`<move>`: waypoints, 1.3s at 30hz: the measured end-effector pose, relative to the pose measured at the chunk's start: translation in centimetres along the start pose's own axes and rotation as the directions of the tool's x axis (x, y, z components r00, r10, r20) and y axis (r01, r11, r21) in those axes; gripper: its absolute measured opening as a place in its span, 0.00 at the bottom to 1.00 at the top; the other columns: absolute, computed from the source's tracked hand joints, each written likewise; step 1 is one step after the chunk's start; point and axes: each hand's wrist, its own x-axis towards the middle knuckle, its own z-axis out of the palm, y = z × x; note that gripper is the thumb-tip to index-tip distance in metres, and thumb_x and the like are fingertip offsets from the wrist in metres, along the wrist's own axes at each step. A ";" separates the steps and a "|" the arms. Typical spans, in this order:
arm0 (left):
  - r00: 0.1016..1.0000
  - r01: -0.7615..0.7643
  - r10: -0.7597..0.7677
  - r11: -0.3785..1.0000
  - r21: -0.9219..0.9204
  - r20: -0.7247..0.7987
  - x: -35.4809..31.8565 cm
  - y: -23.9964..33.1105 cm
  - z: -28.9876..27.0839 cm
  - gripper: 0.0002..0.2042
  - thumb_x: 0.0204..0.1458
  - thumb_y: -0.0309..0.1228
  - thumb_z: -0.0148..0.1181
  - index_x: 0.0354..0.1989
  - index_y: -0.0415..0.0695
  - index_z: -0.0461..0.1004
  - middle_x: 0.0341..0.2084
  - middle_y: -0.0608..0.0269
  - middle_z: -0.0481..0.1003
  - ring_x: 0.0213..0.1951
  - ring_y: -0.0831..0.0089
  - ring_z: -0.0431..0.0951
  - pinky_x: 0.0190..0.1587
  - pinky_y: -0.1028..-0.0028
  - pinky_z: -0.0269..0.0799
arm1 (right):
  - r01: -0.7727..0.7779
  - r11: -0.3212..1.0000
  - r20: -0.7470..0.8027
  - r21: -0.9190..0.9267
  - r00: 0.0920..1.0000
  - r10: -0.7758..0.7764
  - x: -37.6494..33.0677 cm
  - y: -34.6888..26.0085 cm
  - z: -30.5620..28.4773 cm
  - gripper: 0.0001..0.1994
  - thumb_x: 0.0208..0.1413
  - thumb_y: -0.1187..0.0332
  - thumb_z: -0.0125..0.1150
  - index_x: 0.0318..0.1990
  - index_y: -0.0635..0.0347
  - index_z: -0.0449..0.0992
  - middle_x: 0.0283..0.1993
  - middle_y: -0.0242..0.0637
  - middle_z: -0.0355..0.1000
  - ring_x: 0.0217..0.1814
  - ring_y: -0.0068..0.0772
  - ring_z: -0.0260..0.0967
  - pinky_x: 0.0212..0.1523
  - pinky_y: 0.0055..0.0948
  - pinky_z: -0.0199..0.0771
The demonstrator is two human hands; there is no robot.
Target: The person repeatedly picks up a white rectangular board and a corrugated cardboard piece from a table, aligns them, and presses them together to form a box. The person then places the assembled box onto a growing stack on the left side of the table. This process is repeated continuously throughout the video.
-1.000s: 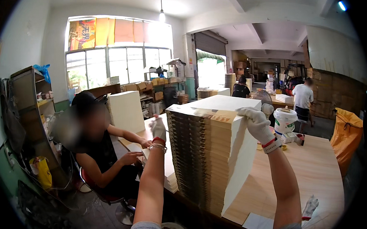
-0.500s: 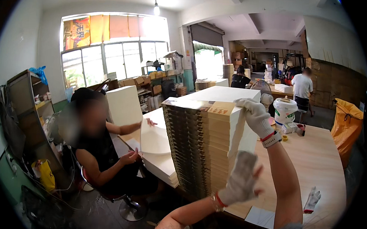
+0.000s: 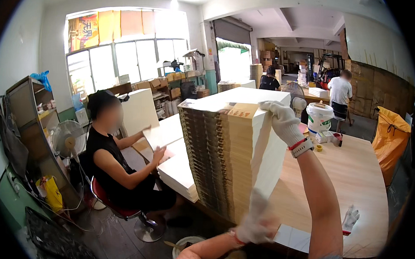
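Observation:
A tall stack of thick books or paper blocks (image 3: 215, 162) stands at the table's near edge. Its near side is dark-patterned and tan; its right side is pale. My right hand (image 3: 283, 121), in a white knit glove with a watch at the wrist, curls its fingers over the stack's top right corner. Lower down, my gloved left hand (image 3: 255, 222) is beside the bottom of the stack's right side. Motion smears its fingers, and whether it touches the stack cannot be made out. A loose white glove (image 3: 351, 218) lies on the table (image 3: 326, 182) at the right.
At left, a seated person (image 3: 117, 148) handles white sheets beside a low paper pile (image 3: 179, 177). A white bucket (image 3: 319, 118), a yellow tape roll (image 3: 318, 148) and a fan (image 3: 293, 95) stand beyond my right hand. An orange sack (image 3: 389, 143) is at right. Two people work farther back.
My left hand has moved down and slightly left along the stack's side. My right hand stays on the top corner. The seated person's sheet has shifted left and their hands have moved.

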 end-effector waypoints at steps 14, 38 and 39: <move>0.979 0.135 -0.086 0.953 0.271 -0.185 1.8 -5.1 -2.4 0.36 0.53 0.48 0.53 0.60 0.29 0.54 0.59 0.28 0.55 0.62 0.26 0.50 0.62 0.37 0.44 | 0.041 0.999 -0.024 0.009 0.999 -0.041 -0.9 1.2 0.1 0.18 0.50 0.86 0.47 0.46 0.60 0.77 0.49 0.42 0.75 0.54 0.39 0.71 0.55 0.27 0.69; 0.988 0.146 -0.154 0.947 -0.286 -0.005 -4.2 -0.7 -0.2 0.36 0.52 0.50 0.56 0.62 0.35 0.57 0.65 0.38 0.49 0.67 0.41 0.47 0.65 0.43 0.41 | -0.054 0.966 -0.256 0.251 0.959 0.121 -3.6 2.4 -1.7 0.19 0.53 0.87 0.42 0.49 0.67 0.74 0.50 0.40 0.74 0.54 0.30 0.70 0.58 0.23 0.66; 0.940 0.210 -0.276 0.931 -0.298 -0.200 -3.3 -1.8 -2.0 0.33 0.53 0.47 0.56 0.60 0.34 0.59 0.65 0.37 0.50 0.66 0.38 0.47 0.64 0.40 0.41 | -0.038 0.970 -0.295 0.240 0.949 0.110 -5.3 3.3 -2.7 0.18 0.53 0.87 0.42 0.50 0.67 0.73 0.50 0.40 0.74 0.55 0.30 0.70 0.58 0.23 0.65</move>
